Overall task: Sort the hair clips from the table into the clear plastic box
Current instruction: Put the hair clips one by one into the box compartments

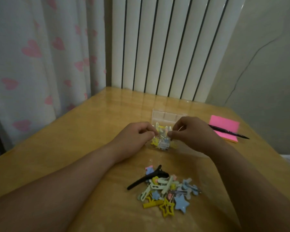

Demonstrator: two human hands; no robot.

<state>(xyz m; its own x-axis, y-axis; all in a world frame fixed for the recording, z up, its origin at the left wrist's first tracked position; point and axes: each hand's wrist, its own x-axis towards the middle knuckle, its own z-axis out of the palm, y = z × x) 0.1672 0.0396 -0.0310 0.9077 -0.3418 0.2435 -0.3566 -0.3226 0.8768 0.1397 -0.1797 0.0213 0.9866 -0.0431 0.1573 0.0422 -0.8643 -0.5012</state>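
Hands meet over the clear plastic box (167,113), which stands open near the middle of the wooden table (84,131). The left hand (137,133) and right hand (192,131) both have their fingers curled in, with fingertips drawn together just above the box. Whether either pinches a clip is too blurred to tell. Inside the box lie a few yellow, blue and white clips (162,142). Nearer the person, well apart from the box, sits the pile of hair clips (167,190). Among them are a long black clip (145,180), a hollow yellow star (167,209) and a blue star (182,205). To the right of the box lies a pink sticky-note pad (224,123) with a dark pen (229,132) across it.
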